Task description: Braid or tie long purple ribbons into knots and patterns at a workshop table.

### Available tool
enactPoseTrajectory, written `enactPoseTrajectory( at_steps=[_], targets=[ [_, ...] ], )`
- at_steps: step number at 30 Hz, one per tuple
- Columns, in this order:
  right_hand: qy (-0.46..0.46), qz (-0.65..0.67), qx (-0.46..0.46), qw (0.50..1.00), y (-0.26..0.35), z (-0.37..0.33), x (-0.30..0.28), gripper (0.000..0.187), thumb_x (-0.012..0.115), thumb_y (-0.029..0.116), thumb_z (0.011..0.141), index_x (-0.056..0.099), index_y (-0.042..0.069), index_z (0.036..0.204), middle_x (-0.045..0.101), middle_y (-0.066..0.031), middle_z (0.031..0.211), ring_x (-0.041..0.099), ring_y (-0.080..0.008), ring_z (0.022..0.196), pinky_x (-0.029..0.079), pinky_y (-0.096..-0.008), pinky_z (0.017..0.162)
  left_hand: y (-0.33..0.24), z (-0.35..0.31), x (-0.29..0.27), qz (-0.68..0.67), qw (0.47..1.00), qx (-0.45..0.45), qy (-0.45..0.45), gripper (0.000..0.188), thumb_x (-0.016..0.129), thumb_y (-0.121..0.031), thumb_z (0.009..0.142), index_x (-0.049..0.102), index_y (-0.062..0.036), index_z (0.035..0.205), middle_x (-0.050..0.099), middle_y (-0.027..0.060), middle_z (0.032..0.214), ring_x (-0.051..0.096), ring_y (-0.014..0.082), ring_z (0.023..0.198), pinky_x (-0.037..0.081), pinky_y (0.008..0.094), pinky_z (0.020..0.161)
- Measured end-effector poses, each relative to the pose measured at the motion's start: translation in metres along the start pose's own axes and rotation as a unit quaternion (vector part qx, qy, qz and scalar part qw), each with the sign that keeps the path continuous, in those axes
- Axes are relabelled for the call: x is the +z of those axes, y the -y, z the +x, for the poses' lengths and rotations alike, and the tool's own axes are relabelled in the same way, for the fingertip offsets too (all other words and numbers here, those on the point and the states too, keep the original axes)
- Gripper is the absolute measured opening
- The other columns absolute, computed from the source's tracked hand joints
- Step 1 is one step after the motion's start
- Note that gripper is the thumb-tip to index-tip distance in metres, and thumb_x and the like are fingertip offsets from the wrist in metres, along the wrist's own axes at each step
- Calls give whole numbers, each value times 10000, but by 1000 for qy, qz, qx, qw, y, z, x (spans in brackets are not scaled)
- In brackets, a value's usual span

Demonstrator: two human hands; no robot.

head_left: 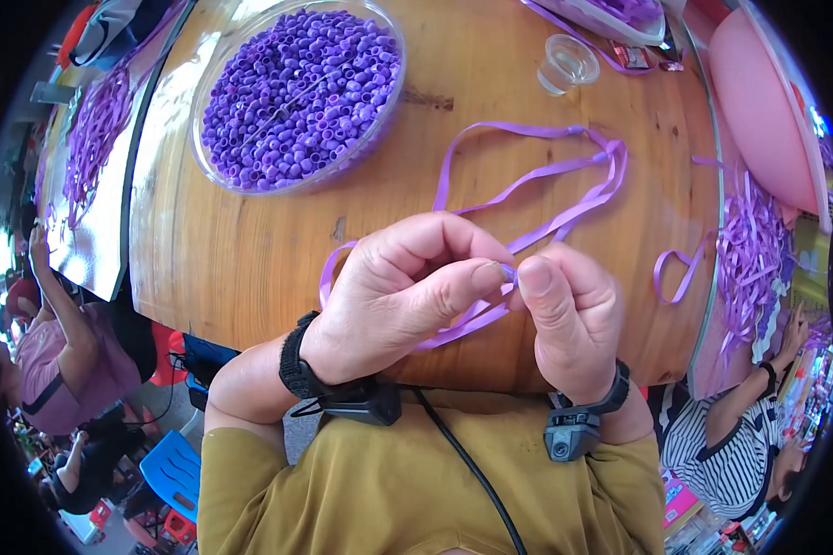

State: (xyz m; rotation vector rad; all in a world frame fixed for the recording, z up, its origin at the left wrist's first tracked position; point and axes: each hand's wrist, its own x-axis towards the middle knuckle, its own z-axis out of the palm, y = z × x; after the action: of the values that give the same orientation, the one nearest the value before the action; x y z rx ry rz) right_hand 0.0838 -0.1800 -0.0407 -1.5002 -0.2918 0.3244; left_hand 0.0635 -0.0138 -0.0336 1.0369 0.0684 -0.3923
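Note:
Over the table's near edge, my left hand (pixel 407 291) and my right hand (pixel 572 314) meet fingertip to fingertip. Each has its thumb pressed against its bent index finger. A small bit of purple shows between the fingertips; whether it is only ribbon or also a bead cannot be made out. From there a flat purple ribbon (pixel 518 185) runs under my hands and loops out over the wood, with a small purple bead (pixel 601 157) or knot where strands meet. Part of the ribbon is hidden behind my left hand.
A round clear tub (pixel 401 88) full of small purple beads stands back left, a thin rod across them. A small clear cup (pixel 566 65) sits back right. Purple ribbons (pixel 752 250) are heaped at the right, by a pink basin (pixel 759 102). People sit on both sides.

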Motion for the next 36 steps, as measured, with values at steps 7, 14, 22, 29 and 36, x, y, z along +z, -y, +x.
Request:
enactPoseTrajectory(
  at_steps=[7,14,22,29,36],
  targets=[
    [-13,-44,-38,998,2,-2,4,258,517,177,905,534,4,715,470,-3,574,397,-62,516,345,-222,464,19,-3,1,108,985,131,-18,128,553,-96,868,522,3,944,545,39,792,474,70,648,391,201,572],
    [-7,-70,-56,996,1,-7,8,262,494,182,915,535,-6,737,464,-21,581,404,-83,506,345,-233,468,29,-5,1,314,895,317,-15,124,533,-57,865,503,21,957,536,53,769,462,98,642,372,218,576],
    [5,-18,-24,1000,4,-13,11,374,391,290,947,506,25,709,451,16,622,401,-50,555,312,-202,497,36,-7,3,287,887,360,-30,141,572,9,808,540,1,945,559,61,721,527,156,585,411,256,520],
    [39,21,-66,997,1,-14,13,264,407,176,943,503,-6,779,407,-36,616,366,-105,528,309,-254,474,39,-9,5,211,917,338,-22,157,560,-22,831,515,-2,981,569,50,718,557,134,605,421,252,523],
    [23,128,75,989,4,-18,25,389,317,304,963,461,55,702,411,19,617,365,-47,542,279,-209,480,35,-1,-1,381,795,472,7,225,592,28,774,522,-5,986,556,47,631,537,184,502,416,292,450]
  ],
)
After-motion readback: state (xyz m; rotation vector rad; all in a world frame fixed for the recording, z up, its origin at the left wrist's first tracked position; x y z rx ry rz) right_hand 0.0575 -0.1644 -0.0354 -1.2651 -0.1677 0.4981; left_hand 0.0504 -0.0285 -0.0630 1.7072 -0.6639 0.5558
